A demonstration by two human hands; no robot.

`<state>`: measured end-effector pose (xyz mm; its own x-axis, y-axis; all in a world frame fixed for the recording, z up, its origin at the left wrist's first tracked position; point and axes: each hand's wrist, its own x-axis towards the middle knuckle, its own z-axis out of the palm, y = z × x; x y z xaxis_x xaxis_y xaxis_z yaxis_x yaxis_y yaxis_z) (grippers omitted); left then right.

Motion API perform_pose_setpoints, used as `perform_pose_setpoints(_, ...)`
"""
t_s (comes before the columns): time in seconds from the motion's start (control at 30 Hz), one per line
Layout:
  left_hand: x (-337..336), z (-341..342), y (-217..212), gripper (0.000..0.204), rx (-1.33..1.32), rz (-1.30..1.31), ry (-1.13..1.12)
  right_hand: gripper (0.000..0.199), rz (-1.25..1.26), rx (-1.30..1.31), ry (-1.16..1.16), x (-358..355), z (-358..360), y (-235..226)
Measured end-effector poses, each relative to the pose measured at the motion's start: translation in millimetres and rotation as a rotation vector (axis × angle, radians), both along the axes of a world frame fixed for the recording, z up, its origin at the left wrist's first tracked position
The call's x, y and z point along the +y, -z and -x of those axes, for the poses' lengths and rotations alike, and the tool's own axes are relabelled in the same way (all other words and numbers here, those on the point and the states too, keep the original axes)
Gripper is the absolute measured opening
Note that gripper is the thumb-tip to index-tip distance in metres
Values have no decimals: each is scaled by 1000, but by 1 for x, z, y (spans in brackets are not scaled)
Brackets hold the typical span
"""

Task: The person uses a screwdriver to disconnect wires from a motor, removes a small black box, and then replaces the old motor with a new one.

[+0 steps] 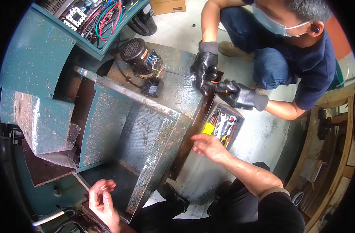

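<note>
The left hand point(103, 202) is held near the near-left corner of a green metal housing point(103, 128), its fingers loosely curled toward the thumb with a narrow gap; whether it pinches something small cannot be told. The right hand point(211, 148) holds nothing, its index finger stretched toward the housing's right edge and the others bent; contact with that edge is unclear. Inside the housing is a perforated screen point(144, 126). On the top plate point(177, 97), toward its far-left corner, stands a black motor point(140, 58) with coloured wires point(153, 60) exposed. Off the plate's right edge, a co-worker's black-gloved hands point(204, 68) hold a thin-shafted tool point(177, 73) whose tip reaches the motor's side. On the floor point(263, 132), beside the housing's right edge, a tray point(238, 129) holds wrenches point(223, 122) and a yellow object point(208, 128), just beyond the right hand.
</note>
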<state>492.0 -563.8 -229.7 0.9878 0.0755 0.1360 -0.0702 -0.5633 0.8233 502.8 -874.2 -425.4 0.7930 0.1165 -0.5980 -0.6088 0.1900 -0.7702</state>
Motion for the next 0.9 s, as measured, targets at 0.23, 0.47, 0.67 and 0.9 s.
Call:
perform_pose_setpoints(0.23, 3, 0, -1, 26, 5, 52, -36, 33, 5, 11, -9, 3, -3, 1)
perform_pose_setpoints(0.47, 3, -1, -2, 26, 7, 43, -16, 34, -10, 3, 8, 4, -2, 2)
perform_pose_setpoints(0.67, 3, 0, 1, 27, -17, 1, -22, 34, 1, 18, -3, 4, -2, -1)
perform_pose_setpoints(0.9, 2, -1, 0, 27, -31, -11, -2, 34, -5, 12, -11, 2, -2, -1)
